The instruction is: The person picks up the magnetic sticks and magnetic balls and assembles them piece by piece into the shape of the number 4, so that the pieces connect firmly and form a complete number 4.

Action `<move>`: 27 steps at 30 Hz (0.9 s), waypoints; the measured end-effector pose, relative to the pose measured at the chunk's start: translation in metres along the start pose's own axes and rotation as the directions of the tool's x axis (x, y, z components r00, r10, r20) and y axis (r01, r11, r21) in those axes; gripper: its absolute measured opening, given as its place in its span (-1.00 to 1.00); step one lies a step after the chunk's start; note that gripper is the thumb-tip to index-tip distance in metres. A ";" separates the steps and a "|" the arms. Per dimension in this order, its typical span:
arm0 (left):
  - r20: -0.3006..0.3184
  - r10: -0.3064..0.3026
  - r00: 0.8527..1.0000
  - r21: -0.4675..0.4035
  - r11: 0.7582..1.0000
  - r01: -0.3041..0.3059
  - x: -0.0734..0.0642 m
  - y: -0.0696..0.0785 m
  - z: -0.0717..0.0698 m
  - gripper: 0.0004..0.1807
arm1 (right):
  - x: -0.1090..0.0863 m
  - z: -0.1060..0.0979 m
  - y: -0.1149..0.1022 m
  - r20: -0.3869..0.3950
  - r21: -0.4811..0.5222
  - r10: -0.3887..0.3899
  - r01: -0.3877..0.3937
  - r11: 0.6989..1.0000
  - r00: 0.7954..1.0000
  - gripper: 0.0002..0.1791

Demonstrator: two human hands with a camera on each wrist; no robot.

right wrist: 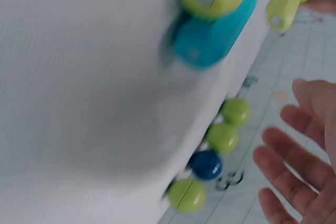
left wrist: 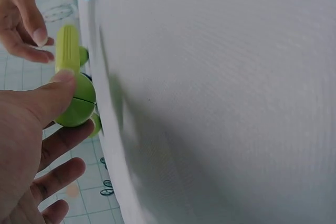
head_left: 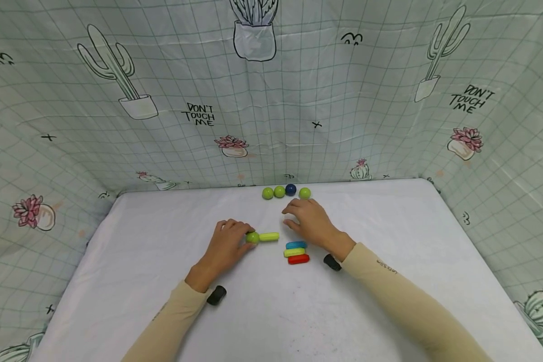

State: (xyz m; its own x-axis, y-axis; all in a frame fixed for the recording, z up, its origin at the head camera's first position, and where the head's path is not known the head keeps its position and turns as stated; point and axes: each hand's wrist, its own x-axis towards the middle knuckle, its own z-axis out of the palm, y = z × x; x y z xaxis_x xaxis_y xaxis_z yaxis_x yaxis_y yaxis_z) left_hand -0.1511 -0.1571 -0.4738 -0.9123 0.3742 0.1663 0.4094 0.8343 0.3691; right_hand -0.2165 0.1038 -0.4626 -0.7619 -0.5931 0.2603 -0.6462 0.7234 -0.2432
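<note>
Nearest the person, a red plastic-looking bar [head_left: 298, 259], a yellow-green plastic-looking bar [head_left: 294, 253] and a blue plastic-looking bar [head_left: 295, 245] lie side by side on the white-covered table [head_left: 389, 216]. They sit on the person's side of the right thumb and to the right of the left fingertips, perhaps grouped so that either hand can reach them.

A little farther out, the left hand [head_left: 228, 244] pinches a glossy green plastic-looking ball [head_left: 252, 238] between thumb and index finger. A yellow-green ridged rod [head_left: 269, 236] meets the ball and points away from those fingertips toward the right; gripping by the ball seems to leave the rod uncovered.

Beyond it, the right hand [head_left: 312, 221] holds nothing, its fingers loosely bent and the thumb apart.

Just past the right fingers, near the table's far edge, stand a leftmost green ball [head_left: 268, 193], a second green ball [head_left: 279, 191], a dark blue ball [head_left: 290, 189] and, slightly apart, a rightmost green ball [head_left: 304, 193]. The row probably keeps the space between the hands free.

The left wrist view adds a seam across the pinched ball, and the other left fingers spread off it. The right wrist view alone shows the rod's end face and the right fingers spread from below; it cuts off the red bar, which the head view shows whole.
</note>
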 end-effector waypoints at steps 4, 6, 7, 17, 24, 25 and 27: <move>-0.004 -0.003 1.000 -0.009 1.000 0.003 -0.001 -0.003 -0.001 -0.65 | 0.003 -0.002 0.017 -0.013 -0.074 0.063 -0.063 0.995 0.998 -0.60; -0.004 -0.002 1.000 -0.007 1.000 0.002 -0.002 -0.004 -0.002 -0.65 | 0.004 -0.002 0.025 -0.005 -0.119 0.084 -0.084 0.989 0.996 -0.54; -0.003 -0.001 1.000 -0.007 1.000 0.001 -0.002 -0.005 -0.003 -0.65 | 0.005 -0.002 0.029 0.000 -0.139 0.092 -0.091 0.986 0.996 -0.51; -0.004 0.007 1.000 -0.008 1.000 -0.007 -0.003 -0.008 -0.005 -0.65 | 0.013 0.001 0.057 0.096 -0.204 0.154 -0.132 0.970 0.983 -0.41; -0.006 0.012 1.000 0.003 1.000 -0.012 -0.003 -0.008 -0.005 -0.63 | 0.020 0.007 0.065 0.144 -0.187 0.184 -0.155 0.970 0.972 -0.43; -0.003 0.009 1.000 0.002 1.000 -0.009 -0.003 -0.008 -0.005 -0.63 | 0.021 0.007 0.066 0.144 -0.185 0.186 -0.158 0.970 0.972 -0.44; -0.005 0.009 1.000 0.006 1.000 -0.009 -0.003 -0.009 -0.005 -0.63 | 0.023 0.007 0.067 0.131 -0.180 0.187 -0.162 0.970 0.974 -0.47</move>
State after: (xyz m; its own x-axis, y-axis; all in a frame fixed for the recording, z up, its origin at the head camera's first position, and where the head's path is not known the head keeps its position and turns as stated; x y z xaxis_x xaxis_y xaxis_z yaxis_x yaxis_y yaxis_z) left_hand -0.1520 -0.1676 -0.4725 -0.9086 0.3797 0.1739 0.4175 0.8334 0.3620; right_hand -0.2781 0.1359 -0.4798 -0.8682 -0.4887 0.0858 -0.4958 0.8615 -0.1096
